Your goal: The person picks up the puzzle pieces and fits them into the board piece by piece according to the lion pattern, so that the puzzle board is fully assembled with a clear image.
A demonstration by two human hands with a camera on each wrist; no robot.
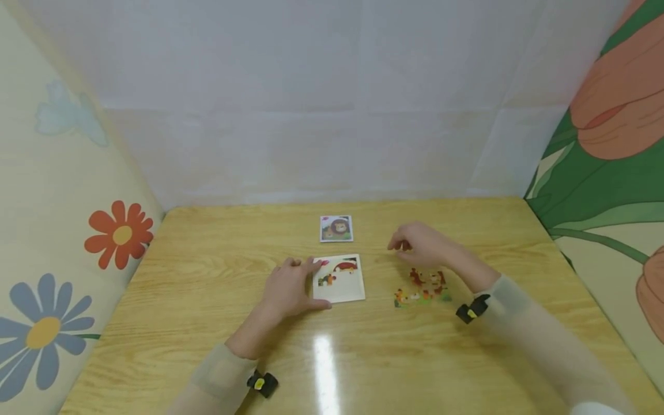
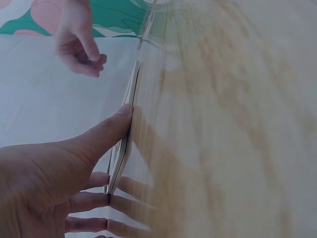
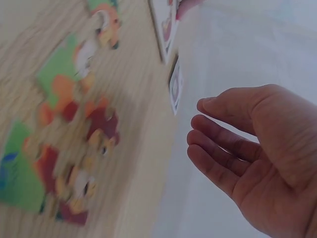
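A square white puzzle board [image 1: 350, 291] lies on the table with a few pieces fitted along its upper part and left side. My left hand [image 1: 290, 291] holds it at its left side, the thumb [image 2: 116, 119] against the near edge and the fingers by the left edge. My right hand [image 1: 422, 245] hovers over the table to the right of the board, fingers loosely bent. Nothing shows between those fingers [image 3: 213, 163] in the right wrist view. Below this hand lie several loose jigsaw pieces [image 1: 427, 281], coloured brown, orange and green.
Behind the board lies a small square picture card [image 1: 336, 229] showing a lion. The wooden table [image 1: 218, 248] ends at a white sheet [image 1: 311, 144] at the back. Flower-patterned panels [image 1: 46, 202] stand on both sides.
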